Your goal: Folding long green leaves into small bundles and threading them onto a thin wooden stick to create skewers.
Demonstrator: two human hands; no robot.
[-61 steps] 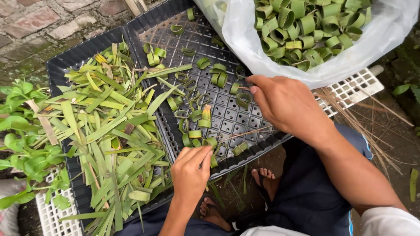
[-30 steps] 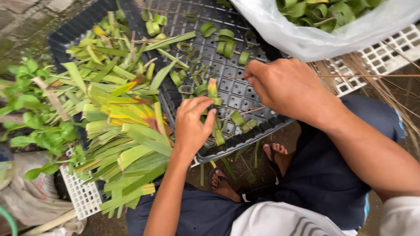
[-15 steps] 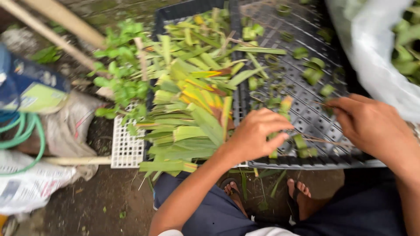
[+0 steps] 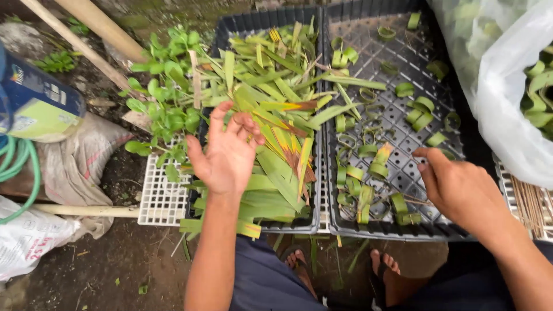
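My left hand point(image 4: 226, 151) is spread, fingers apart, over a heap of cut green and yellow leaf strips point(image 4: 276, 115) in the left black tray point(image 4: 260, 27). It touches the strips but grips none. My right hand point(image 4: 461, 185) rests on the right black perforated tray point(image 4: 403, 173), fingers curled, with a thin stick point(image 4: 412, 200) poking out beside it. Several leaf strips rolled into rings point(image 4: 377, 167) lie scattered on that tray, just left of my right hand.
A clear plastic bag point(image 4: 507, 86) full of rolled leaf rings hangs at the right. A white grid tray point(image 4: 161, 201) lies under the black one. Green plants point(image 4: 167, 109), bamboo poles point(image 4: 86, 40), sacks point(image 4: 75, 161), a green hose point(image 4: 23, 173) stand left. My sandalled feet point(image 4: 380, 270) are below.
The view swung left. My left hand left the rings on the right tray, moved onto the leaf pile and opened. My right hand slid down to the tray's near right corner.
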